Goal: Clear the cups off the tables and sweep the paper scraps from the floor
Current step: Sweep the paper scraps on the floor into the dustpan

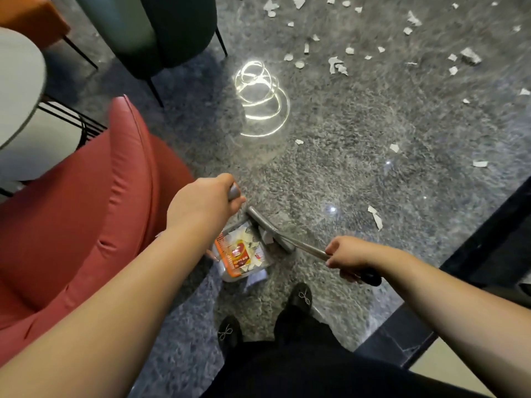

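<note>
Both our hands were closed on handles: our left hand (205,201) gripped the grey dustpan handle (234,191), our right hand (349,258) the broom handle (311,251). That handle ran from lower right up-left to the broom head (270,228), beside the dustpan (241,254) holding paper scraps (244,239). More scraps (336,64) lay across the floor (344,133) ahead, near the red armchair (86,202).

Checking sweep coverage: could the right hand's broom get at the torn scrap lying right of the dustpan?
Probably yes: the right hand grips the broom, and only open floor lies between its head and that scrap.
</note>
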`<state>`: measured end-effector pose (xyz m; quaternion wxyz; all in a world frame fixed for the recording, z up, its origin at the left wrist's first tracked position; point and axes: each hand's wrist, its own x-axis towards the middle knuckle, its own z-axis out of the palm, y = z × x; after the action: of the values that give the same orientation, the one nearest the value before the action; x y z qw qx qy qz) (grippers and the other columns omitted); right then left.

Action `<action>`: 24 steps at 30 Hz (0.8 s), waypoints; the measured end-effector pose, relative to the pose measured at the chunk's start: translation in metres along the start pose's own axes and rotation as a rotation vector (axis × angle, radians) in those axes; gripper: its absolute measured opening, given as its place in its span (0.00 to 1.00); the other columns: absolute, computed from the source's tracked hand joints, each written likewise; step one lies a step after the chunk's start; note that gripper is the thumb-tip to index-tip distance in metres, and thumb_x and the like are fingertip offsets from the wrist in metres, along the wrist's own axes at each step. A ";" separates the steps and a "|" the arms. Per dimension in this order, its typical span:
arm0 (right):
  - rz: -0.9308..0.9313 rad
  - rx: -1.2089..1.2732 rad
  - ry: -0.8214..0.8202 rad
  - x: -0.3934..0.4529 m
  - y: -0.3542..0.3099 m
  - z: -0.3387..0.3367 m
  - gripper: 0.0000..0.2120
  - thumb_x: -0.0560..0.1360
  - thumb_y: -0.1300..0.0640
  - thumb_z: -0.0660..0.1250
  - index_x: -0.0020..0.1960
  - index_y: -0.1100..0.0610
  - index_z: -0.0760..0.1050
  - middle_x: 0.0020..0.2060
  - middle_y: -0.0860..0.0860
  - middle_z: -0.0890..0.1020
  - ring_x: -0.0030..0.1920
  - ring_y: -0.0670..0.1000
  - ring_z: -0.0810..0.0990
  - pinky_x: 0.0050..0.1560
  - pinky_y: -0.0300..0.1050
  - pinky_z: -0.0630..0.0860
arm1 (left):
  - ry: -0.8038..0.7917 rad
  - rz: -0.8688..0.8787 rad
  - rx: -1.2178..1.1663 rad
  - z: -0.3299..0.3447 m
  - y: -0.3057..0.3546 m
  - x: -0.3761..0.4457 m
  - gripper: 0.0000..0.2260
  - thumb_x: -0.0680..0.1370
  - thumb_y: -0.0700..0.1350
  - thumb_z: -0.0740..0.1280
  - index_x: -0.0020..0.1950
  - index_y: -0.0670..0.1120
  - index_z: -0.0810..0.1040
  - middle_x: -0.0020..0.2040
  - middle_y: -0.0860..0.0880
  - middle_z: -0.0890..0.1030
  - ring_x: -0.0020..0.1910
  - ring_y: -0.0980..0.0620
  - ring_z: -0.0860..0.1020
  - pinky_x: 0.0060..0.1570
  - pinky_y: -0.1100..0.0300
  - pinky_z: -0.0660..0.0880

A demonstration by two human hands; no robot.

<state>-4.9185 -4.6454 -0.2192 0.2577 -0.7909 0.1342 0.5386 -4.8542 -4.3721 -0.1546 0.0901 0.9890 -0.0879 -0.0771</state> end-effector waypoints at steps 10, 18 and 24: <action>-0.013 0.310 -0.010 -0.023 0.039 -0.011 0.09 0.77 0.61 0.65 0.57 0.54 0.72 0.18 0.50 0.75 0.17 0.49 0.72 0.19 0.37 0.68 | 0.024 -0.003 -0.094 -0.006 0.016 0.012 0.13 0.73 0.60 0.71 0.42 0.52 0.75 0.34 0.51 0.76 0.37 0.44 0.76 0.33 0.57 0.64; -0.001 0.509 0.184 -0.051 0.079 -0.040 0.09 0.77 0.61 0.64 0.57 0.54 0.72 0.21 0.52 0.75 0.17 0.48 0.71 0.19 0.34 0.66 | 0.051 0.079 -0.154 -0.014 0.076 0.048 0.11 0.73 0.58 0.71 0.43 0.53 0.76 0.34 0.50 0.76 0.38 0.42 0.77 0.35 0.58 0.66; 0.038 0.702 0.325 -0.069 0.124 -0.058 0.14 0.79 0.61 0.64 0.63 0.53 0.70 0.24 0.53 0.75 0.16 0.47 0.71 0.18 0.35 0.65 | -0.012 0.191 -0.169 -0.014 0.144 0.086 0.10 0.75 0.58 0.70 0.48 0.53 0.76 0.37 0.49 0.76 0.38 0.44 0.76 0.36 0.57 0.70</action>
<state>-4.9608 -4.7852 -0.1720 0.4782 -0.7269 0.3640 0.3323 -4.7907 -4.5251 -0.1251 0.1795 0.9646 -0.1754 -0.0811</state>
